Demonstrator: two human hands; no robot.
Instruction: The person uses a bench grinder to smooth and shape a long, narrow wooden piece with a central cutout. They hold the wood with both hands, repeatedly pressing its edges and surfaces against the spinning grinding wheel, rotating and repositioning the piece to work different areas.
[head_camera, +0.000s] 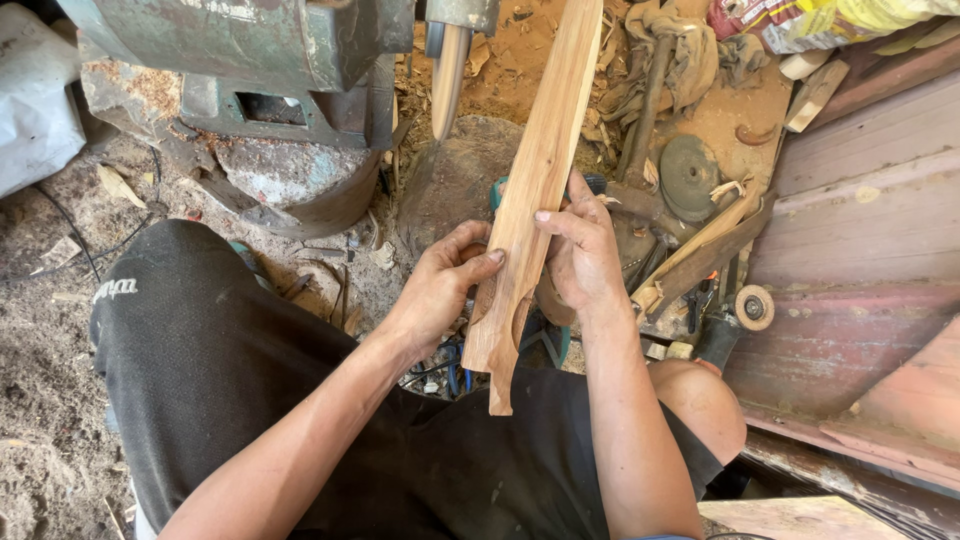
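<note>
A long, light-brown carved wooden piece runs from the top of the view down to my lap, with a notched, curved lower end. My left hand grips its left edge near the lower part, thumb on the face. My right hand holds the right edge a little higher, fingers laid across the wood. I am seated, in black shorts, with the piece held upright between my knees.
A rusty green metal machine on a concrete block stands at the upper left. Sawdust covers the ground. A hammer, a round metal disc, wood offcuts, a rag and a small wheel lie to the right, beside reddish planks.
</note>
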